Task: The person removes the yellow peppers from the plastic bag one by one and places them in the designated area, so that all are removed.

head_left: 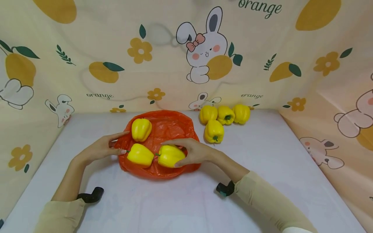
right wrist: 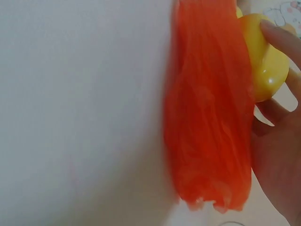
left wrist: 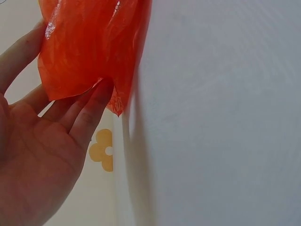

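Note:
A red plastic bag [head_left: 163, 173] lies spread on the table, with a yellow pepper [head_left: 141, 129] at its upper left and another pepper [head_left: 140, 155] below that one. My right hand [head_left: 193, 151] grips a third pepper [head_left: 171, 156] over the bag's right part, thumb and fingers on its two sides; the right wrist view shows this pepper [right wrist: 270, 66] beyond the bag's side [right wrist: 211, 117]. At the bag's left edge is my left hand [head_left: 100, 149], fingers extended. In the left wrist view, the fingers of that hand [left wrist: 47, 136] lie against and partly behind the red plastic [left wrist: 89, 52].
Behind and right of the bag, three yellow peppers [head_left: 208, 114] [head_left: 225, 115] [head_left: 241, 114] stand in a row near the back edge, with one more pepper [head_left: 214, 131] in front. A printed curtain [head_left: 163, 74] rises behind the white table [head_left: 175, 207].

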Available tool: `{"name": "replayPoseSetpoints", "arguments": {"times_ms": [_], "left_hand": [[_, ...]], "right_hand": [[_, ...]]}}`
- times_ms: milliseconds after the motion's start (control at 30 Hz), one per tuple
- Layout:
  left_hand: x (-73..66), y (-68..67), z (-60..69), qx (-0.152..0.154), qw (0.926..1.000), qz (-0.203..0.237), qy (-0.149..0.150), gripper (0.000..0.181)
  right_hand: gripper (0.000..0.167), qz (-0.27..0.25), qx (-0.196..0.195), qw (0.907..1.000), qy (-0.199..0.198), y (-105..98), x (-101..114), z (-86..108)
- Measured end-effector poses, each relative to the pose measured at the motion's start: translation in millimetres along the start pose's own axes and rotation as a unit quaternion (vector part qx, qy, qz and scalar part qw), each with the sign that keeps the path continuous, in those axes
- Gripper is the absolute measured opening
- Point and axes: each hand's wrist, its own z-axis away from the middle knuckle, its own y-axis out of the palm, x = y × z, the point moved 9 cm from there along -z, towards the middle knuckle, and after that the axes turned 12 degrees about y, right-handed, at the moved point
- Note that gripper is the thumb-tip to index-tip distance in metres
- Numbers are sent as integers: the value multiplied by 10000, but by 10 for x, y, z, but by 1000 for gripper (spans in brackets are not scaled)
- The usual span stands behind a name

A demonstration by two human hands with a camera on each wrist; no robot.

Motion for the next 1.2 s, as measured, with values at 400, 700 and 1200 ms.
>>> {"name": "replayPoseSetpoints", "arguments": {"times_ms": [400, 700, 1200], "left_hand": [[10, -1, 17, 52, 10000, 74, -43, 75], [-13, 2, 10, 89, 9999, 79, -40, 75], [-34, -8, 24, 137, 9999, 50, -18, 74]], "right_hand": [[76, -267, -699, 9958, 520, -419, -155, 183], [75, -340, -1315, 9882, 702, -725, -205, 357], [75, -469, -2149, 9642, 1482, -1152, -451, 748]]}}
